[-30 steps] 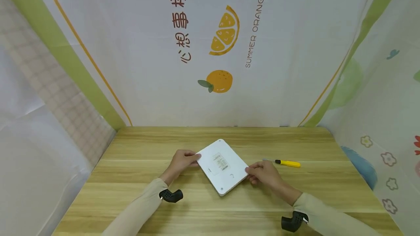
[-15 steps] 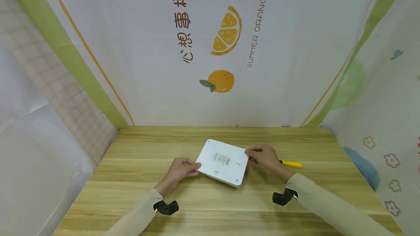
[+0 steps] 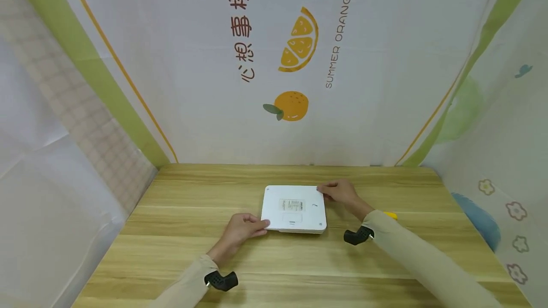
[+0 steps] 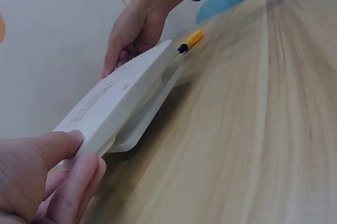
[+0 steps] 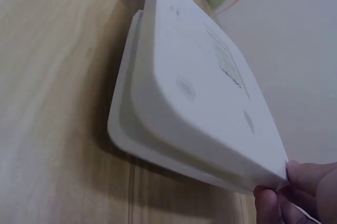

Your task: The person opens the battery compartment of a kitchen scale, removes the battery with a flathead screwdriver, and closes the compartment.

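A flat white kitchen scale (image 3: 274,201) lies bottom side up between both hands, with a printed label and small cover on its upward face. My left hand (image 3: 243,229) pinches its near left corner, thumb on top and fingers beneath. At the far right corner, my right hand (image 3: 342,193) grips it the same way. The left wrist view shows a second thin white plate (image 4: 142,124) under the scale's body, with a gap between them. The scale is tilted close over the table there, a shadow below it.
A yellow-handled screwdriver (image 4: 194,39) lies on the wooden table (image 3: 192,194) to the right, mostly hidden by the right sleeve in the head view. Behind the table hangs a white cloth (image 3: 205,127) with orange prints.
The scale has turned counterclockwise from a diamond position to nearly square with the table. My right hand has moved away from me and my left hand nearer, both keeping hold of corners.
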Available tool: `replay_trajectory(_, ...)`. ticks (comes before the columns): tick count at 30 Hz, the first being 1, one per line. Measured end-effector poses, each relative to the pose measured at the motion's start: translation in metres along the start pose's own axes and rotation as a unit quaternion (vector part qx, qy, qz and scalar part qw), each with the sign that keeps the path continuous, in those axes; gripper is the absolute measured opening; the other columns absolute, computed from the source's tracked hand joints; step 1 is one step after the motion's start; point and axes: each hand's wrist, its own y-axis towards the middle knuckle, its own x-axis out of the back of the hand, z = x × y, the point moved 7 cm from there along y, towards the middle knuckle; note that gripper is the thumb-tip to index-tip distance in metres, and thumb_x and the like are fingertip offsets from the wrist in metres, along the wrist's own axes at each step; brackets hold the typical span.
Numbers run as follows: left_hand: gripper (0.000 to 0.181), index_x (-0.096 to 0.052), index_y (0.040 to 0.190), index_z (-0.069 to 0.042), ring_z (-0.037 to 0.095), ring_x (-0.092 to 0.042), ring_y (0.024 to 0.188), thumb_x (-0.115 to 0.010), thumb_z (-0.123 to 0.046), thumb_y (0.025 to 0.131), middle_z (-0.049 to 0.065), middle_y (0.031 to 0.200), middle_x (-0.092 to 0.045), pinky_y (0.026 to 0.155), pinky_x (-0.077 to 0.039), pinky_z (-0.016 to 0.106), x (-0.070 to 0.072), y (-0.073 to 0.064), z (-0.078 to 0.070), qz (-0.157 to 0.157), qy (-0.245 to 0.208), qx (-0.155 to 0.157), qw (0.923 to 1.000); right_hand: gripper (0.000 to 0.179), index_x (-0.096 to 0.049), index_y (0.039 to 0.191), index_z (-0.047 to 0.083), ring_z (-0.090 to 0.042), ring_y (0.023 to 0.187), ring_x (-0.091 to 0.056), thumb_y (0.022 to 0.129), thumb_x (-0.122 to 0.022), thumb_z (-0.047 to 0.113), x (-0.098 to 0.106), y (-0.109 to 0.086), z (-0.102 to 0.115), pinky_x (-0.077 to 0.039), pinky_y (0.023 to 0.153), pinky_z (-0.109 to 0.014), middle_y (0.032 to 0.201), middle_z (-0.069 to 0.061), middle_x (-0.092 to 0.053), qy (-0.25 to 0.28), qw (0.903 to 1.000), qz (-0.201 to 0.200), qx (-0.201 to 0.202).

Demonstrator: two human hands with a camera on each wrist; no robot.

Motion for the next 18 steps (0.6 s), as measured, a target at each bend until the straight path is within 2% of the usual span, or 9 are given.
replay_trajectory(4,0.026,-0.065,0.098,0.012,0.02,-0.076,0.082,-0.08,-0.006,0.089,0.018,0.1,-0.07,0.081,-0.066,0.028,-0.002,-0.002,0.003,0.007,0.0,0.001,1.0,0.033,-0.075,0.117,0.0,-0.017,0.085,-0.067,0.096,-0.074,0.025,-0.005,0.006,0.001,-0.062,0.072,-0.026,0.11,-0.014,-0.075,-0.002,1.0,-0.001,0.003)
replay_trajectory(11,0.023,-0.063,0.099,0.015,0.021,-0.075,0.083,-0.077,0.0,0.089,0.019,0.099,-0.068,0.08,-0.066,0.027,-0.001,0.0,0.008,-0.001,-0.017,0.0,0.9999,0.028,-0.078,0.109,0.001,-0.016,0.077,-0.064,0.095,-0.076,0.025,-0.009,0.013,-0.006,-0.053,0.062,-0.021,0.092,-0.007,-0.076,-0.025,0.9995,-0.005,0.021)
replay_trajectory(18,0.026,-0.061,0.104,0.018,0.026,-0.075,0.09,-0.075,0.0,0.092,0.021,0.102,-0.068,0.082,-0.066,0.029,-0.001,-0.001,0.007,0.001,-0.014,-0.01,0.9999,0.027,-0.078,0.108,0.0,-0.018,0.076,-0.063,0.095,-0.075,0.023,-0.012,0.012,-0.005,-0.052,0.061,-0.021,0.088,-0.008,-0.074,-0.038,0.9988,-0.01,0.029)
